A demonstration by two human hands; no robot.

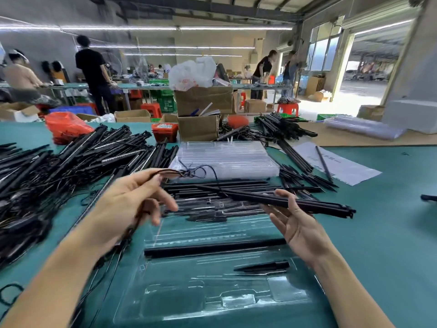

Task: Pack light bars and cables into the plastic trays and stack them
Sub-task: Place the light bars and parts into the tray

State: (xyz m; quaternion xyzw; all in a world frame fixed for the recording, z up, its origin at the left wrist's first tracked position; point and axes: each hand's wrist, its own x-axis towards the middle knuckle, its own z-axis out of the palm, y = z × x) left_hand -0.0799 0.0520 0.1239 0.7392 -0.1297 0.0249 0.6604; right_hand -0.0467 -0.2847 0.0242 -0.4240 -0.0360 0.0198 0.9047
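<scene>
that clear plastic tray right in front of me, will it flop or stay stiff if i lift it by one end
The clear plastic tray looks like thin moulded film, so it would probably bend and sag if lifted by one end. The light bar and the spike lying in its slots could slide out if it tilts. It probably weighs little, so a push may skate it across the green table mat.

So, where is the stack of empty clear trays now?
The stack of clear trays lies mid-table beyond both hands, between the big pile of light bars on the left and the printed paper on the right.
</scene>
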